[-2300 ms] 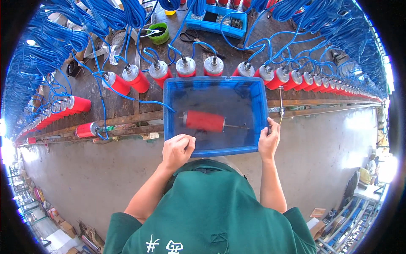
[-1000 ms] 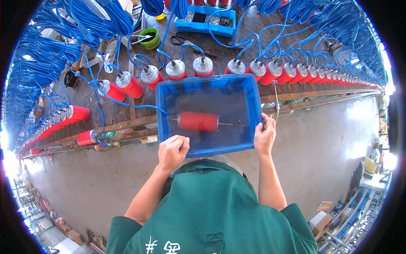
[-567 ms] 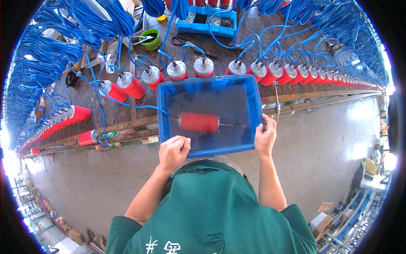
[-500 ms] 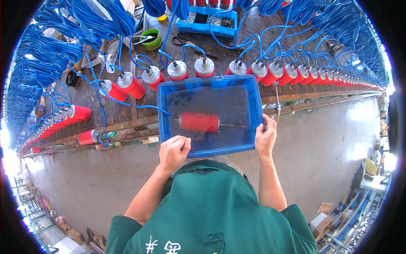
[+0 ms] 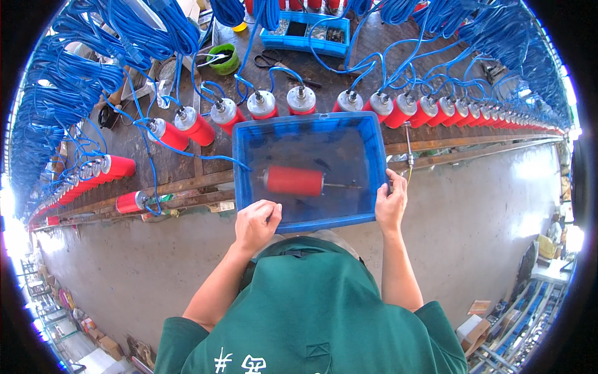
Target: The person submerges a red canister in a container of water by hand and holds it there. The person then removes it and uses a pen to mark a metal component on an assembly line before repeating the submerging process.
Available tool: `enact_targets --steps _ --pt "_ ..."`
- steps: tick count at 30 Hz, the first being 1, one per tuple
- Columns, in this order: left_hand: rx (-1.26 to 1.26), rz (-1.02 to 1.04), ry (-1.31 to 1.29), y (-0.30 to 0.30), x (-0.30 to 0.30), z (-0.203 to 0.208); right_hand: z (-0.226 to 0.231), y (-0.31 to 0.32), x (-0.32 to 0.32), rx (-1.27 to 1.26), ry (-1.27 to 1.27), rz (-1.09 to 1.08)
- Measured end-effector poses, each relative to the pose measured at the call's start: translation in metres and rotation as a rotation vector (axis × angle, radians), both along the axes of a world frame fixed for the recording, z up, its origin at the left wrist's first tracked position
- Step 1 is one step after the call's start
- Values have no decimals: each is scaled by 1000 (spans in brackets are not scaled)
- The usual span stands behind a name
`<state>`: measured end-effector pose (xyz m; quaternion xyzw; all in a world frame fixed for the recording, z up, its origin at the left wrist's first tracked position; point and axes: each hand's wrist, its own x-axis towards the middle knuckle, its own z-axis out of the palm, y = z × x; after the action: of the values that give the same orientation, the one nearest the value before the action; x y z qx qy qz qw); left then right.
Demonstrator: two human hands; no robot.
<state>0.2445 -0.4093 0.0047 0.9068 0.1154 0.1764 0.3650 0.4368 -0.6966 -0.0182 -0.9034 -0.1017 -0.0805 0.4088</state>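
A blue plastic tub (image 5: pixel 301 225) is in front of me at the table's near edge. Inside it a red motor-like cylinder (image 5: pixel 293 181) lies on its side, with a thin rod sticking out to the right; its outline looks hazy, as if under clear liquid. A blue cable (image 5: pixel 215 156) runs over the tub's left wall toward the cylinder. My left hand (image 5: pixel 256 223) is closed at the near left corner, its fingers curled over the rim. My right hand (image 5: pixel 390 202) grips the right wall near the front, fingers partly hidden outside it.
A long row of red cylinders with silver tops (image 5: pixel 301 100) and blue cables stands behind the tub. Coiled blue cables (image 5: pixel 143 31) hang above. Further back are a blue divided tray (image 5: pixel 305 42), a green pot (image 5: pixel 224 59) and scissors (image 5: pixel 268 59). Metal racks (image 5: pixel 529 324) stand lower right.
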Motion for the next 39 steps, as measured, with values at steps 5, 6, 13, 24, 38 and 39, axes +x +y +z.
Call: enact_targets --steps 5,6,13,24,38,39 --pt "-98 -80 155 5 12 16 1 0 0 18 10 -9" --pt "-100 -122 201 7 18 18 -1 -1 0 32 15 -8" --pt "450 -447 302 20 81 -19 1 -3 2 47 33 16" --pt "712 -570 500 17 119 -38 10 -7 0 127 107 71" --pt "1011 -646 788 31 118 101 52 21 0 3 -225 289" --pt "1010 -636 810 37 113 108 52 30 0 5 -164 344"
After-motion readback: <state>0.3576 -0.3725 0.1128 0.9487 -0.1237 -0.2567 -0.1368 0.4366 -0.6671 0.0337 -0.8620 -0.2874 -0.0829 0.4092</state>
